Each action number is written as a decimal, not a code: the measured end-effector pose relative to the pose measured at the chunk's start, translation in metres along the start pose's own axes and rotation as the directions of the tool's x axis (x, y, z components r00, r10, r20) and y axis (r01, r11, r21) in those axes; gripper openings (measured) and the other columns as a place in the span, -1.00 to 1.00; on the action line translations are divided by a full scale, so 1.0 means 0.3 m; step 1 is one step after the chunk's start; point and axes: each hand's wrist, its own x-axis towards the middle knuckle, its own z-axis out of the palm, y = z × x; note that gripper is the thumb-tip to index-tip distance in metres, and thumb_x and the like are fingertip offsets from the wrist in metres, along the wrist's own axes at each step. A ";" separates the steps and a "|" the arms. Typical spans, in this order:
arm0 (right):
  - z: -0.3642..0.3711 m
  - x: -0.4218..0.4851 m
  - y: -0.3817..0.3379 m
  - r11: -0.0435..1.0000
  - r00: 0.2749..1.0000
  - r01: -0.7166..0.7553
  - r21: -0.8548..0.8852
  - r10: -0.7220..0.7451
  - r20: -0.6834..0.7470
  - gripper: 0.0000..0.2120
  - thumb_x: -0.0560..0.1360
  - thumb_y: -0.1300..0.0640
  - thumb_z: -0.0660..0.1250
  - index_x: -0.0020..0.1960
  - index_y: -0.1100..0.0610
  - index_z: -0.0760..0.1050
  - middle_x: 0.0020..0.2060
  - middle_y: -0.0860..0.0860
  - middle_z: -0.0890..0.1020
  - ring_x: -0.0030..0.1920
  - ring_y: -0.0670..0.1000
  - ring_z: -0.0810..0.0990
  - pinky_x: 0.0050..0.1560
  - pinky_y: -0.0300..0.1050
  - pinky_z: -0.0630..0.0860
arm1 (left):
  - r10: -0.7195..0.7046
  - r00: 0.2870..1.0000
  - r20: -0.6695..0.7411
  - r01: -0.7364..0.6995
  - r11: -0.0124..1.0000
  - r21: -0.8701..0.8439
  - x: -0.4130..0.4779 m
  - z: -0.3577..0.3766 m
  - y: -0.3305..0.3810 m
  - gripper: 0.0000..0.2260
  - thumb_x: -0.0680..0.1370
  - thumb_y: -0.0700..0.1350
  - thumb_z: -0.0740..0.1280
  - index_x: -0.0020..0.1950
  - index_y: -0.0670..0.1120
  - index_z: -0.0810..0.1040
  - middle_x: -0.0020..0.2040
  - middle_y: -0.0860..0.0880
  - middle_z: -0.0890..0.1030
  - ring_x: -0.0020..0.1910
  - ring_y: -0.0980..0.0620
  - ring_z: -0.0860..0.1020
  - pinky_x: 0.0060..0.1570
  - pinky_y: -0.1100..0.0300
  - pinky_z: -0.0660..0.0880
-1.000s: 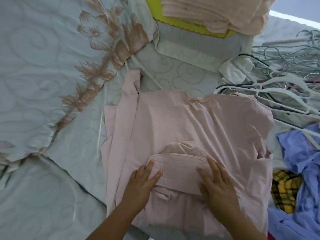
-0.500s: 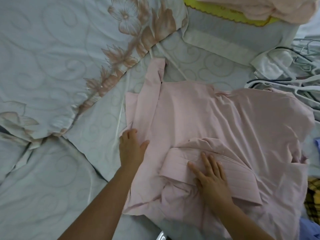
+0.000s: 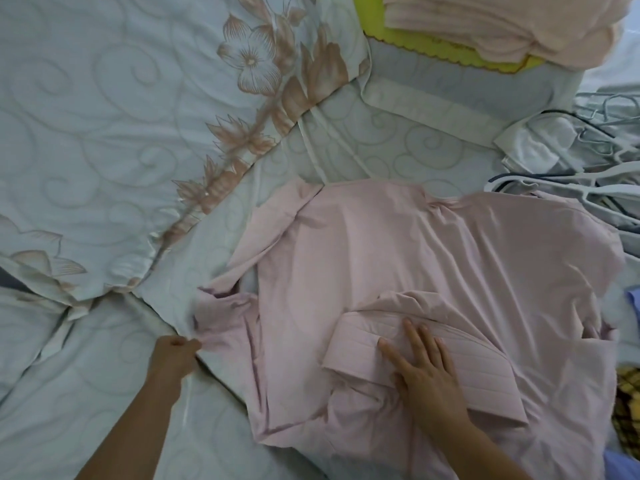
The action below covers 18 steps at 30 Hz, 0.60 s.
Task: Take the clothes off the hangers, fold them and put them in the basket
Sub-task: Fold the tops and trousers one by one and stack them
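Note:
A pale pink collared shirt (image 3: 398,258) lies spread, back up, on the bed. My right hand (image 3: 426,368) rests flat with fingers apart on its striped collar (image 3: 467,368). My left hand (image 3: 175,351) is closed, pinching the end of the shirt's left sleeve (image 3: 225,313), which is stretched out sideways over the sheet. A yellow-green basket (image 3: 433,51) at the top holds folded pinkish clothes (image 3: 491,26). A heap of white and dark hangers (image 3: 595,168) lies at the right edge.
The bed carries a pale sheet and a floral quilt (image 3: 138,133) on the left. A grey pillow (image 3: 467,84) sits under the basket. At the right edge lie a blue garment (image 3: 632,299) and a yellow checked cloth (image 3: 628,403).
My left hand has left the collar, gone left along the shirt's side, taken the sleeve end and drawn it outward. My right hand has stayed pressed on the collar.

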 end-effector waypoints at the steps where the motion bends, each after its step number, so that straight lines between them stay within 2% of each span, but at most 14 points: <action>1: -0.002 0.001 0.000 1.000 1.000 -0.002 -0.002 0.002 0.006 -0.48 0.34 0.01 0.08 0.30 -0.20 0.31 0.40 0.10 0.27 0.37 0.17 0.24 0.41 -0.08 -0.10 | 0.027 1.000 0.005 -0.027 0.987 0.160 0.011 -0.004 0.011 -0.67 0.38 -0.25 0.45 0.09 -0.31 0.48 0.01 -0.26 0.51 -0.02 -0.21 0.52 0.00 0.04 0.49; 3: -0.005 0.001 0.004 1.000 1.000 -0.003 0.002 0.003 0.013 -0.48 0.35 0.00 0.08 0.31 -0.20 0.31 0.41 0.10 0.26 0.41 0.17 0.19 0.42 -0.08 -0.10 | 0.260 0.965 -0.009 -0.242 0.909 0.340 0.016 0.029 0.088 -0.62 0.41 -0.33 0.42 0.19 -0.36 0.46 0.12 -0.34 0.51 0.12 -0.27 0.49 0.12 -0.04 0.41; 5: 0.005 -0.002 0.009 1.000 1.000 0.009 0.013 -0.009 0.017 -0.49 0.37 0.00 0.09 0.32 -0.20 0.31 0.46 0.10 0.19 0.50 0.12 0.03 0.42 -0.06 -0.10 | 0.508 0.860 0.054 -0.487 0.782 0.389 0.007 0.102 0.209 -0.70 0.43 -0.34 0.39 0.14 -0.35 0.51 0.08 -0.35 0.52 0.10 -0.27 0.49 0.10 -0.01 0.39; 7: 0.019 -0.006 0.017 1.000 1.000 0.019 0.025 -0.020 0.022 -0.49 0.39 -0.01 0.09 0.34 -0.20 0.29 0.54 0.05 0.01 0.53 0.04 -0.15 0.43 -0.05 -0.10 | 0.663 0.730 0.166 -0.664 0.630 0.402 0.002 0.203 0.339 -0.73 0.45 -0.28 0.40 0.13 -0.30 0.53 0.09 -0.30 0.52 0.12 -0.24 0.46 0.12 0.02 0.35; 9: 0.030 -0.010 0.026 0.999 1.000 0.029 0.014 -0.029 0.011 -0.54 0.46 -0.04 0.07 0.36 -0.21 0.26 0.54 0.01 -0.10 0.53 0.03 -0.18 0.43 -0.04 -0.09 | 0.728 0.635 0.257 -0.749 0.499 0.437 0.006 0.322 0.442 -0.68 0.47 -0.16 0.41 0.17 -0.25 0.50 0.15 -0.24 0.50 0.15 -0.21 0.44 0.13 0.01 0.34; 10: 0.035 -0.011 0.028 0.999 0.999 0.037 -0.003 -0.037 -0.008 -0.60 0.54 -0.07 0.01 0.37 -0.21 0.26 0.54 0.00 -0.11 0.53 0.04 -0.17 0.43 -0.03 -0.09 | 0.730 0.618 0.291 -0.753 0.444 0.485 0.012 0.378 0.478 -0.63 0.47 -0.08 0.41 0.20 -0.22 0.47 0.17 -0.22 0.48 0.17 -0.20 0.42 0.12 0.00 0.35; 12: 0.039 -0.006 0.032 0.999 0.997 0.048 -0.015 -0.049 -0.055 -0.62 0.58 -0.07 -0.05 0.37 -0.21 0.27 0.54 0.00 -0.11 0.53 0.03 -0.17 0.43 -0.03 -0.08 | 0.706 0.631 0.321 -0.708 0.357 0.609 0.039 0.461 0.522 -0.57 0.47 0.05 0.38 0.21 -0.18 0.43 0.18 -0.18 0.45 0.16 -0.19 0.42 0.04 0.00 0.37; 13: 0.039 -0.004 0.032 0.999 0.996 0.051 -0.017 -0.052 -0.078 -0.60 0.54 -0.05 0.01 0.37 -0.21 0.27 0.54 0.00 -0.09 0.53 0.03 -0.17 0.43 -0.03 -0.07 | 0.704 0.638 0.312 -0.688 0.338 0.642 0.055 0.482 0.536 -0.60 0.50 0.08 0.34 0.18 -0.18 0.43 0.16 -0.18 0.47 0.13 -0.18 0.44 -0.01 0.02 0.38; 14: 0.034 -0.001 0.029 0.999 0.995 0.048 -0.021 -0.049 -0.088 -0.58 0.51 -0.04 0.04 0.36 -0.20 0.27 0.54 0.02 -0.05 0.53 0.02 -0.17 0.44 -0.03 -0.08 | 0.704 0.652 0.281 -0.672 0.364 0.645 0.070 0.488 0.550 -0.65 0.53 0.07 0.29 0.12 -0.18 0.46 0.11 -0.18 0.50 0.09 -0.18 0.47 -0.07 0.04 0.38; 16: 0.033 0.005 0.028 0.998 0.994 0.045 -0.037 -0.049 -0.095 -0.63 0.58 -0.06 -0.05 0.35 -0.20 0.28 0.50 0.09 0.13 0.53 0.02 -0.17 0.44 -0.05 -0.11 | 0.710 0.677 0.196 -0.678 0.497 0.542 0.087 0.464 0.577 -0.74 0.56 -0.01 0.27 -0.03 -0.22 0.52 -0.04 -0.18 0.57 -0.04 -0.16 0.51 -0.17 0.10 0.35; 18: 0.020 0.005 0.025 0.999 0.996 0.041 -0.015 -0.042 -0.084 -0.61 0.51 -0.06 0.04 0.32 -0.21 0.30 0.42 0.10 0.24 0.53 0.02 -0.13 0.43 -0.07 -0.11 | 0.679 0.719 0.150 -0.679 0.639 0.362 0.094 0.411 0.598 -0.77 0.56 -0.07 0.29 -0.19 -0.21 0.49 -0.25 -0.13 0.52 -0.20 -0.09 0.44 -0.28 0.14 0.25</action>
